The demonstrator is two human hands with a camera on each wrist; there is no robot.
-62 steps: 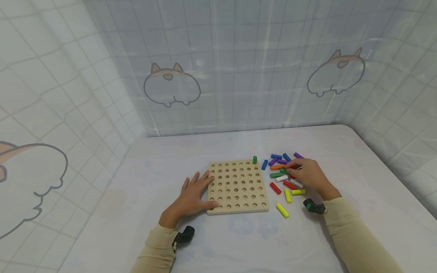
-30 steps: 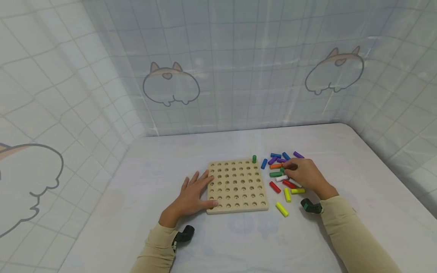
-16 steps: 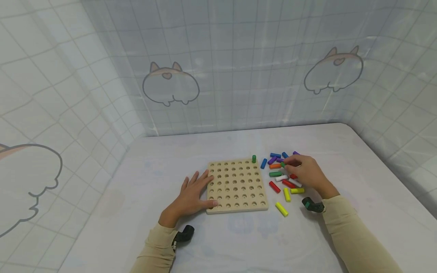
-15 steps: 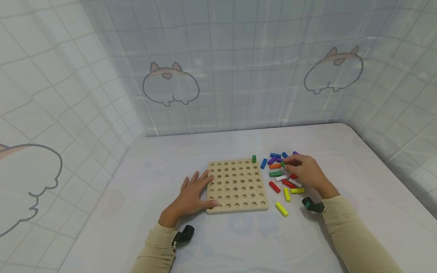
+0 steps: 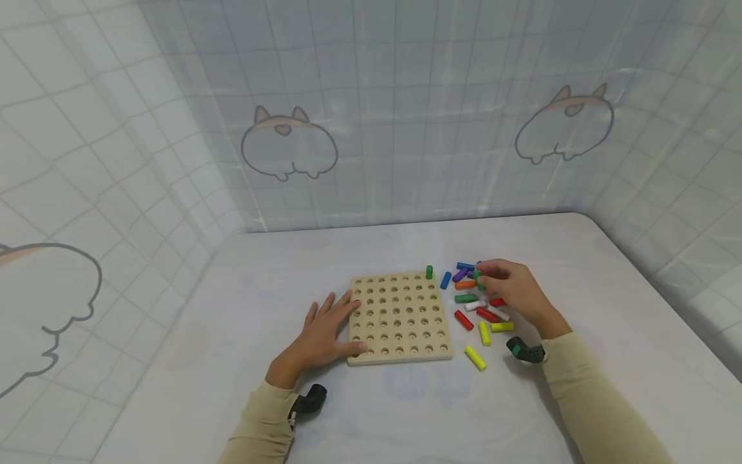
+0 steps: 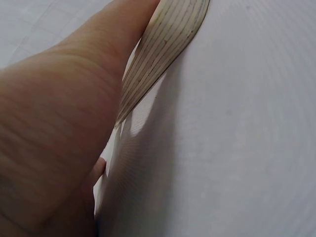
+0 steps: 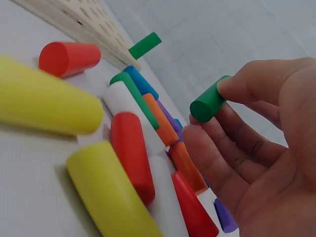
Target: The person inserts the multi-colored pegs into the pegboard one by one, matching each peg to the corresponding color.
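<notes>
The right hand [image 5: 513,288] is pinching a green peg [image 7: 209,101] between its fingertips and holding it lifted above the loose pegs [image 5: 478,313], which are lying on the table [image 5: 406,412] beside the right edge of the board [image 5: 399,318]. The left hand [image 5: 322,332] is lying flat with straight fingers, touching the left edge of the board. Another green peg [image 5: 429,272] is standing upright in the far right corner hole of the board.

Pegboard [image 5: 400,319] top open — one upright peg [image 5: 429,272].
</notes>
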